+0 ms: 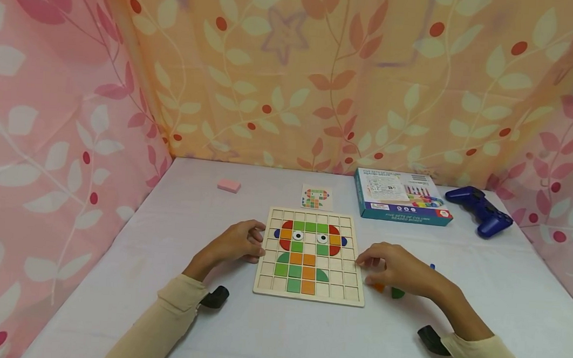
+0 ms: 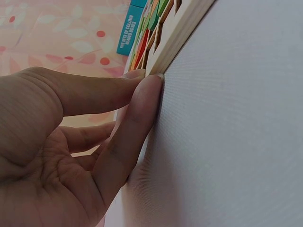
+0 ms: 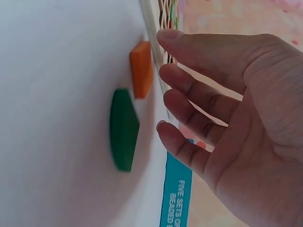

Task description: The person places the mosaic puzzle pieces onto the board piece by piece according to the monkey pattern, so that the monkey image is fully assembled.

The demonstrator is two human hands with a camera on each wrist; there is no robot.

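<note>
A square wooden grid board (image 1: 267, 284) lies in the middle of the table, partly filled with green, orange, red and blue pieces and two eye pieces that form a figure. At its left edge, my left hand (image 1: 238, 240) holds the rim between thumb and finger; the left wrist view shows these fingertips (image 2: 150, 90) against the board's side. My right hand (image 1: 396, 267) hovers by the right edge, its fingers loosely bent and holding nothing. Under it lie an orange piece (image 3: 141, 71) and a green curved piece (image 3: 124, 130), both loose on the table.
A small pattern card (image 1: 317, 198) with a similar figure lies behind the board. A pink block (image 1: 229, 185) sits at the back left. A teal and white box (image 1: 402, 197) and a blue game controller (image 1: 479, 211) stand at the back right. Patterned curtains surround the table.
</note>
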